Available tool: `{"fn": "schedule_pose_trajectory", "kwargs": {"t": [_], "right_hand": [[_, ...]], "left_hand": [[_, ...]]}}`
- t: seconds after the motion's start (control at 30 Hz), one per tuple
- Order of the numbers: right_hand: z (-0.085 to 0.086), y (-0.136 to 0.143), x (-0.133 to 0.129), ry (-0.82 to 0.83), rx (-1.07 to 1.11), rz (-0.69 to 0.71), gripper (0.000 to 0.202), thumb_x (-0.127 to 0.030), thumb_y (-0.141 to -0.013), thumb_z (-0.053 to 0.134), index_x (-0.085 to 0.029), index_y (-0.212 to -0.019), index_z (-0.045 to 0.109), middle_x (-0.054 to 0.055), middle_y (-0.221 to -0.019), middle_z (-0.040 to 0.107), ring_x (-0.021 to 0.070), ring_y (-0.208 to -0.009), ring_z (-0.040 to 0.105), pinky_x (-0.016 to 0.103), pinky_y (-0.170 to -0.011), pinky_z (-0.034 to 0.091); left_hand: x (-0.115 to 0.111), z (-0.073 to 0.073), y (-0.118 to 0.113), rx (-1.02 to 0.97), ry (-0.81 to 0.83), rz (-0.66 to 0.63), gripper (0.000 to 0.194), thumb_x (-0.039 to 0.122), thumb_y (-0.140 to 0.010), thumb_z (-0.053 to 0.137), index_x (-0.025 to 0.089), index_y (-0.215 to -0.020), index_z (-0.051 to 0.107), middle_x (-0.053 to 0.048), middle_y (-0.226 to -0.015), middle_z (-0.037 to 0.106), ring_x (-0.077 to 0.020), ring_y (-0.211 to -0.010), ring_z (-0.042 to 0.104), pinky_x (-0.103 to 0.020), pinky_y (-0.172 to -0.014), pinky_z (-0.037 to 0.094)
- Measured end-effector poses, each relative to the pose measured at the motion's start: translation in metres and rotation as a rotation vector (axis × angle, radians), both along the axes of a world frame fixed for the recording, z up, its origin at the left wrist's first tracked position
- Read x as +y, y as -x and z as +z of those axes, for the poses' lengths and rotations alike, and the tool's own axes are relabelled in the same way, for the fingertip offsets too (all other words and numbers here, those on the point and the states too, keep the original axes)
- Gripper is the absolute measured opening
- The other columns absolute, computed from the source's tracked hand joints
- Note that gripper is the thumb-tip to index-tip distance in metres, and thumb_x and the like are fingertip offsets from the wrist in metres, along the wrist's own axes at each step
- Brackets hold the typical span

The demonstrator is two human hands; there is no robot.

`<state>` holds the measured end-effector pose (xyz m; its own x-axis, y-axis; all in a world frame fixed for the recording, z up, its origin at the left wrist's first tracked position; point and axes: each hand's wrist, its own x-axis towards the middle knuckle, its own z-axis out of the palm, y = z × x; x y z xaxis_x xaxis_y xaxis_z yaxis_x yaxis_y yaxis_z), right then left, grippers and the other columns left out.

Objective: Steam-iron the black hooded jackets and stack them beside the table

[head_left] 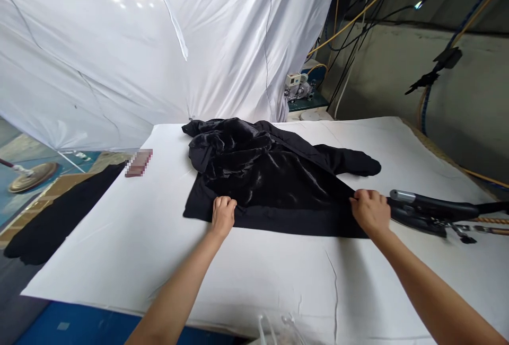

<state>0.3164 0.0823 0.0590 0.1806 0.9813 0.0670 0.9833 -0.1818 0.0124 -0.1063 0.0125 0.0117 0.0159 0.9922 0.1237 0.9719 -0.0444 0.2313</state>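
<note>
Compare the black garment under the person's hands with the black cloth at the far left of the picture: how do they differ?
The garment lies on the white tabletop; the cloth lies beyond its left edge. 
The garment shows a glossy, plush surface inside a plainer border, while the cloth looks matte throughout. 
The left hand and right hand grip the garment; neither touches the cloth. 
Both are black.

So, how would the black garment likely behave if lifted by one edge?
The black garment is probably floppy, since it lies in loose folds. Its shiny lining may feel slippery, and the outstretched sleeve would likely dangle.
</note>
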Motion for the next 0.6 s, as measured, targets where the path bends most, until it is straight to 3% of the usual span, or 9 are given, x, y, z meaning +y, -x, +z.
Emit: {"fn": "schedule_pose_trajectory", "kwargs": {"t": [0.07,0.1,0.2,0.27,0.4,0.53,0.6], "right_hand": [[-0.011,0.013,-0.003,0.042,-0.038,0.203,0.037,-0.038,-0.085,0.035,-0.021,-0.106,0.061,0.014,-0.113,0.055,0.0313,-0.107,0.047,0.045,-0.084,0.039],[-0.017,0.018,-0.005,0.075,-0.034,0.239,0.04,-0.038,-0.086,0.034,-0.024,-0.112,0.059,0.013,-0.118,0.053,0.0303,-0.11,0.045,0.046,-0.087,0.037],[-0.038,0.024,-0.008,0.102,-0.008,0.103,0.052,-0.044,-0.088,0.024,-0.027,-0.135,0.038,0.008,-0.139,0.036,0.0307,-0.126,0.028,0.054,-0.096,0.027],[-0.048,0.019,-0.011,0.09,-0.004,0.017,0.058,-0.049,-0.088,0.018,-0.029,-0.141,0.025,0.004,-0.146,0.024,0.0316,-0.132,0.013,0.059,-0.098,0.02],[-0.056,0.009,-0.019,0.094,-0.011,0.031,0.062,-0.052,-0.087,0.012,-0.027,-0.143,0.017,0.001,-0.148,0.018,0.0306,-0.134,0.003,0.057,-0.101,0.016],[-0.061,0.014,-0.026,0.066,-0.018,-0.037,0.07,-0.055,-0.086,0.009,-0.016,-0.144,0.016,0.004,-0.149,0.013,0.0307,-0.134,0.002,0.052,-0.104,0.013],[-0.061,0.019,-0.028,0.064,-0.007,-0.06,0.072,-0.055,-0.085,0.01,-0.013,-0.144,0.017,0.006,-0.149,0.012,0.0312,-0.134,0.002,0.052,-0.105,0.012]], "left_hand": [[0.005,0.0,0.008,0.009,0.039,-0.06,0.03,0.024,-0.088,0.034,0.023,-0.097,0.063,-0.007,-0.093,0.053,-0.0199,-0.096,0.044,-0.038,-0.095,0.033],[0.007,0.0,0.01,0.017,0.056,-0.067,0.029,0.03,-0.088,0.037,0.023,-0.102,0.062,-0.007,-0.096,0.052,-0.0211,-0.098,0.043,-0.039,-0.095,0.033],[0.007,0.001,0.001,0.066,0.035,0.061,0.047,0.048,-0.081,0.046,0.021,-0.12,0.052,-0.012,-0.113,0.045,-0.0286,-0.109,0.036,-0.047,-0.096,0.03],[0.004,0.0,-0.013,0.068,-0.006,0.098,0.048,0.046,-0.082,0.046,0.019,-0.122,0.051,-0.013,-0.116,0.043,-0.0304,-0.112,0.034,-0.05,-0.097,0.026],[-0.001,-0.001,-0.048,-0.023,-0.001,-0.247,0.032,0.033,-0.088,0.038,0.024,-0.112,0.058,-0.008,-0.103,0.052,-0.0223,-0.102,0.041,-0.039,-0.095,0.032],[0.01,-0.001,-0.083,-0.053,0.019,-0.28,0.035,0.035,-0.089,0.034,0.025,-0.109,0.061,-0.007,-0.089,0.057,-0.0209,-0.093,0.047,-0.04,-0.091,0.036],[0.016,-0.001,-0.104,-0.08,0.039,-0.385,0.035,0.033,-0.09,0.032,0.028,-0.11,0.061,-0.006,-0.098,0.058,-0.0202,-0.101,0.046,-0.041,-0.097,0.032]]}}
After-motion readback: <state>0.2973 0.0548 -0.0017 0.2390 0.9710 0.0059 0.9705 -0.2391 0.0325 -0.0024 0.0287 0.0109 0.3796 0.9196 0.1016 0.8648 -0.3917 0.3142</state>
